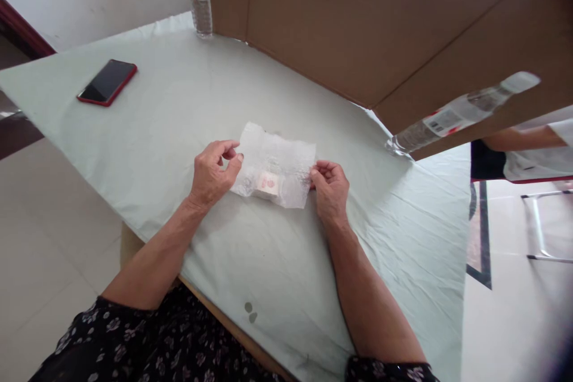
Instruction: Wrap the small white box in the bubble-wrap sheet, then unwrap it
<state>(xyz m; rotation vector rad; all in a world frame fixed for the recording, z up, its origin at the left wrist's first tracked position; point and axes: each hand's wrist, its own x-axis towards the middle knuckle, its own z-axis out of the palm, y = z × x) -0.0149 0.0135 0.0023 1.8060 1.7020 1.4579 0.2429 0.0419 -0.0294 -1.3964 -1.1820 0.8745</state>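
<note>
Both your hands, left hand (pixel 213 172) and right hand (pixel 329 186), pinch the tissue (pixel 275 162) ends on the bench (pixel 156 125); folding comes next, so keep the edges aligned.

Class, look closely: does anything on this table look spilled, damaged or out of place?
Two small dark spots mark the pale tablecloth near its front edge, like stains. Otherwise nothing stands out; both hands hold the bubble wrap flat.

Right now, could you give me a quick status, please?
Left hand and right hand pinch bubble-wrap sheet by its ends. Small block under it. Nothing obstructing.
</note>
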